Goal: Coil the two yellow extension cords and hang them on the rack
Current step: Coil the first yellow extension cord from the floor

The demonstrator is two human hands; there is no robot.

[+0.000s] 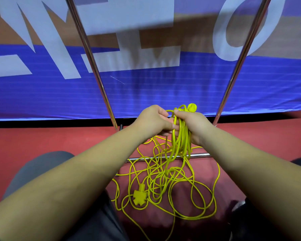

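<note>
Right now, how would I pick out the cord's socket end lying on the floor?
Look at the red floor below the rack's low chrome bar, where loose yellow cord sprawls. At the tangle's left edge lies the socket end: the one chunky, lobed yellow block among thin loops.

Likely a sports hall: red floor (42, 140), blue banner (163, 94).

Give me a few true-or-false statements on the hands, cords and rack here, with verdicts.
1. The right hand grips a bunch of yellow cord loops. True.
2. All the cord is coiled. False: much loose cord lies tangled on the red floor.
3. A yellow socket end lies on the floor. True.
4. A coil hangs on the rack. False: the only coil is in the right hand.
5. The left hand is empty. False: it holds a cord strand.
</note>
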